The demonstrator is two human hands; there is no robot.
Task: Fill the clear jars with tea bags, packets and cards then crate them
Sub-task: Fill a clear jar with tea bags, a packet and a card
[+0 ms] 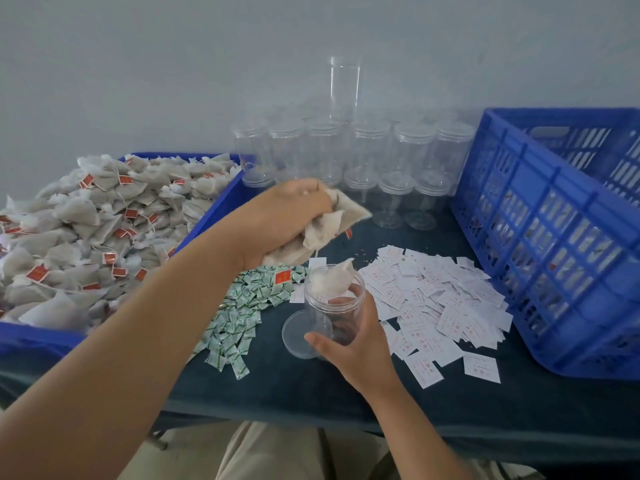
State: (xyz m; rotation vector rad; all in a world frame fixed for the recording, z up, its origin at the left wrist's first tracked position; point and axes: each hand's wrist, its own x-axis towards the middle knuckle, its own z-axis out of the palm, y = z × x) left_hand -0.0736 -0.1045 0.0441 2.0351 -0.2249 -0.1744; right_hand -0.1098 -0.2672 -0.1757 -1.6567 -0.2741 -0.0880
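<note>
Centre of frame: left hand (287,220) is raised above the counter (294,386), grip clamped round a bunch of tea bags (332,226) that hangs from the fist.

Just below it: an open clear jar (343,306), tilted a little. One tea bag (332,280) sits in its mouth, half in, half out.

Right hand (353,344) comes from the lower middle of the frame, grip wrapped round the jar's lower wall, thumb on the near side.

A clear lid (294,336) lies flat on the counter, just left of the jar's base.

Left of the jar: a loose pile of green-and-white packets (239,313). Right of it: a spread of white cards (436,299) with red print.

Left edge of frame: a blue tray (214,209) heaped with a tea bag pile (76,230), red tags showing.

Right edge: a blue slatted crate (540,244), contents unclear.

Upper middle, against the wall: lidded empty jars (346,150) clustered together.
</note>
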